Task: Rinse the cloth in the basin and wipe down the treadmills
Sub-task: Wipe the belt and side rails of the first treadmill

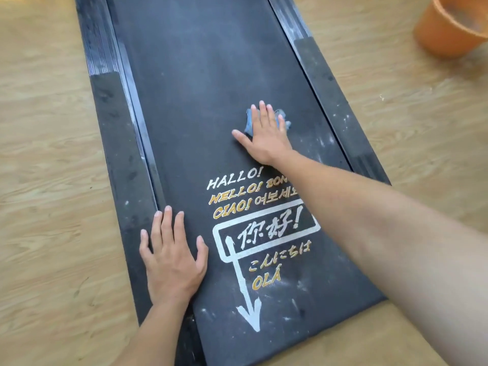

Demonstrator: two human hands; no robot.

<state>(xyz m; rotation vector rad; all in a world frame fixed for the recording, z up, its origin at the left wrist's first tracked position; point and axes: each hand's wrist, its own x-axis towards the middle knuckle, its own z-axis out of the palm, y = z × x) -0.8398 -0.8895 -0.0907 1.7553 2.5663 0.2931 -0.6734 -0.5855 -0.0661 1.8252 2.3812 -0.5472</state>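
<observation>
Wiping step: my right hand (264, 136), fingers straight and spread, presses the blue cloth (249, 124) on the treadmill belt (198, 75) while my left hand (171, 260) rests flat, empty; next, I judge, sweep toward the seemingly dusty right edge.

Cloth (248, 124) mostly under right hand (264, 136); basin (443, 33) half beyond top-right edge
</observation>
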